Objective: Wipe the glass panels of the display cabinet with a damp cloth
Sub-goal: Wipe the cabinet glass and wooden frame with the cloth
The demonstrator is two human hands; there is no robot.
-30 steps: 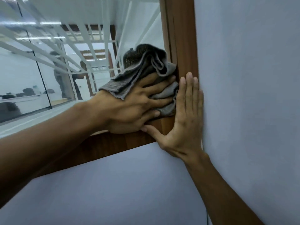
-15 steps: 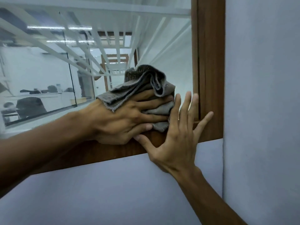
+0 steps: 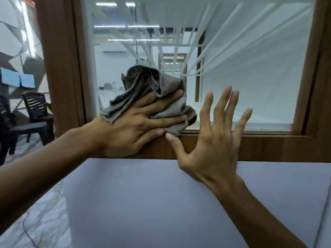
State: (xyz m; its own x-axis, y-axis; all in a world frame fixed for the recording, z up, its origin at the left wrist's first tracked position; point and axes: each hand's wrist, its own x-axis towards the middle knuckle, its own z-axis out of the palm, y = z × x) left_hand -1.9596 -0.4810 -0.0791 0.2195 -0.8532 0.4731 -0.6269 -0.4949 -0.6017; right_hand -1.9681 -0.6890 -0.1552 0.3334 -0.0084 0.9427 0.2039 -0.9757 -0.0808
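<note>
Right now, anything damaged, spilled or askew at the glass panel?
Nothing stands out. The left hand presses the bunched grey cloth on the glass panel near its bottom edge. The right hand is spread open beside it, over the wooden frame. No cracks or drips visible.

— What's over at nine o'clock?
— A dark plastic chair (image 3: 34, 111), with a blue board (image 3: 19, 80) just above it, against a wall of grey and white angular shapes (image 3: 10, 33).
— And lower down?
— A plain pale panel (image 3: 161, 203) at six, marbled floor (image 3: 44, 221) at seven.
</note>
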